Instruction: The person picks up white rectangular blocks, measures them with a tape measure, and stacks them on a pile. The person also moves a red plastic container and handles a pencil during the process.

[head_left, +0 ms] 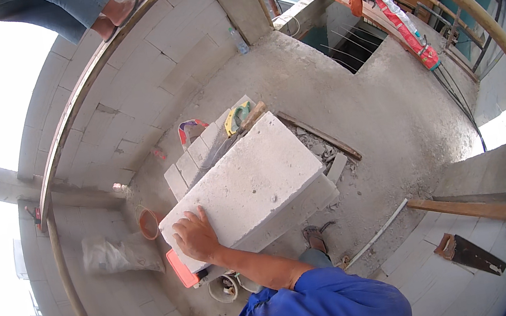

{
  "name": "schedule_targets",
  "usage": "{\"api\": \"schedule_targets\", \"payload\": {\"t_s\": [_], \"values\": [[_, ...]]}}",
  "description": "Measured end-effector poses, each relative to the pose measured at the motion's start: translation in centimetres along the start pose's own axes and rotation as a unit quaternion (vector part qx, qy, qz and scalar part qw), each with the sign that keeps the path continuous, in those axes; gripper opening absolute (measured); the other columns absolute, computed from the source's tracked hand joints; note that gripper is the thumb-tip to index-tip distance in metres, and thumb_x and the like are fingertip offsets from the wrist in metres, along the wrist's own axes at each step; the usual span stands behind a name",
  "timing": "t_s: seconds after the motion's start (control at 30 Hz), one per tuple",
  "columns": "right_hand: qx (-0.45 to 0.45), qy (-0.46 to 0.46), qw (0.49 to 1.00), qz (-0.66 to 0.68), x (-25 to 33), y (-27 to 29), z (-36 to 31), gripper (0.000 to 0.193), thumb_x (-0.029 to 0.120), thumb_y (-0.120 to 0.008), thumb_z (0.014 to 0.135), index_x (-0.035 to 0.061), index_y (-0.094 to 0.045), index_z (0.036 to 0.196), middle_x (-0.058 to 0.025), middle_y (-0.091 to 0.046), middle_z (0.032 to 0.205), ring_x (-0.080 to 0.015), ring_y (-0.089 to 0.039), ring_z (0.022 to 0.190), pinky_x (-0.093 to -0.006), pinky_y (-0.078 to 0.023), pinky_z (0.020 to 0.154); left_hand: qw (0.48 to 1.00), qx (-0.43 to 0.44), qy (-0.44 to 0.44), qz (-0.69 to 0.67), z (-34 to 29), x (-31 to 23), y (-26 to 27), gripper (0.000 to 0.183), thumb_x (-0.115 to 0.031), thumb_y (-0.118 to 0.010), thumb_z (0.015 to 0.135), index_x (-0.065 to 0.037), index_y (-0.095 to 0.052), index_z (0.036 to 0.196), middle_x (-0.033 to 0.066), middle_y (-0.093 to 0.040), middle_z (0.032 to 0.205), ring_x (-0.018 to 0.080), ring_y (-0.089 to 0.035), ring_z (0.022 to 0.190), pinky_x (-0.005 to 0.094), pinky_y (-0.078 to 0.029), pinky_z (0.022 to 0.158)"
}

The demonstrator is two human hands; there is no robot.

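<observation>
A large white aerated concrete block (249,174) lies across another pale block (301,209) in front of me. My right hand (195,235) rests on the near left end of its top face, fingers spread, gripping nothing. Of my left arm only a bit of skin shows at the lower edge; the hand is out of view. A handsaw with a yellow-green handle (236,119) lies just behind the block, beside smaller cut block pieces (188,166). Below the block's left end are an orange-red box-like thing (182,269) and a pale bucket (223,288).
Another person's feet (113,20) stand on a ledge at upper left. A floor opening (350,49) lies at the back right. Rubble (318,146) and a wooden strip (320,136) lie behind the block. An orange bucket (148,224), a white sack (118,253) and a second handsaw (473,253) are around.
</observation>
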State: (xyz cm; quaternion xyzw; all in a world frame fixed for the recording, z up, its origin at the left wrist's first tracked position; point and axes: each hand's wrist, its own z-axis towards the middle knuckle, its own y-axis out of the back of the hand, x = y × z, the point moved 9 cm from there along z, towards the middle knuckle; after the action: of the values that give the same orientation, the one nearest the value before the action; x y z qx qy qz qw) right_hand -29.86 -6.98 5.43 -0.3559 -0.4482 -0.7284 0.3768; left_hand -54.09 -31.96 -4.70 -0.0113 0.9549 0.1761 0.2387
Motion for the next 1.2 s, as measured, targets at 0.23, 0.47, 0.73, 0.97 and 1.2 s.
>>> {"api": "schedule_targets", "payload": {"t_s": [0.23,0.47,0.73,0.97,1.2], "values": [[0.012,0.018,0.999,-0.047,1.3,-0.6,0.7,0.023,0.024,-0.063,0.091,0.0097,-0.067,0.108,-0.0092,-0.068,0.107,-0.0326,-0.051,0.126,-0.0600,-0.020,0.117,0.992,0.018,-0.114,0.052,-0.2,-0.8,-0.7,0.083,-0.026,-0.078,0.079,-0.006,-0.040,0.150,0.0211,-0.050,0.145,0.0347,-0.051,0.132,0.0427,-0.042,0.109],[0.009,0.039,0.997,-0.059,-0.3,-1.9,-0.4,0.024,0.023,-0.067,0.088,0.0073,-0.067,0.107,-0.0104,-0.068,0.111,-0.0318,-0.053,0.126,-0.0594,-0.023,0.116,0.975,0.021,-0.108,0.194,-2.4,-5.6,3.5,0.085,-0.032,-0.079,0.079,-0.008,-0.040,0.150,0.0178,-0.050,0.145,0.0365,-0.048,0.134,0.0427,-0.039,0.112],[0.097,0.114,0.952,-0.267,0.3,3.1,-5.0,0.043,0.034,-0.069,0.089,0.0090,-0.065,0.124,-0.0137,-0.056,0.140,-0.0313,-0.044,0.137,-0.0550,-0.026,0.117,0.898,-0.410,-0.158,-0.017,-8.2,-6.7,17.8,0.075,-0.014,-0.081,0.078,-0.003,-0.047,0.144,0.0198,-0.049,0.145,0.0354,-0.046,0.136,0.0422,-0.039,0.111],[0.022,-0.075,0.867,-0.493,-10.3,17.4,-4.4,0.056,0.045,-0.057,0.097,0.0105,-0.056,0.141,-0.0151,-0.045,0.152,-0.0338,-0.035,0.144,-0.0548,-0.022,0.118,0.777,-0.604,-0.124,-0.124,-6.2,-0.1,17.4,0.097,-0.031,-0.086,0.074,-0.001,-0.035,0.150,0.0277,-0.032,0.154,0.0428,-0.035,0.141,0.0489,-0.031,0.115],[-0.033,-0.178,0.876,-0.446,-16.2,28.0,-5.5,0.062,0.039,-0.054,0.099,-0.0086,-0.050,0.139,-0.0290,-0.045,0.147,-0.0408,-0.040,0.139,-0.0432,-0.030,0.117,0.765,-0.606,-0.145,-0.164,-1.7,0.5,16.3,0.100,-0.042,-0.085,0.073,0.000,-0.035,0.149,0.0268,-0.034,0.152,0.0455,-0.036,0.138,0.0522,-0.031,0.113]]}}
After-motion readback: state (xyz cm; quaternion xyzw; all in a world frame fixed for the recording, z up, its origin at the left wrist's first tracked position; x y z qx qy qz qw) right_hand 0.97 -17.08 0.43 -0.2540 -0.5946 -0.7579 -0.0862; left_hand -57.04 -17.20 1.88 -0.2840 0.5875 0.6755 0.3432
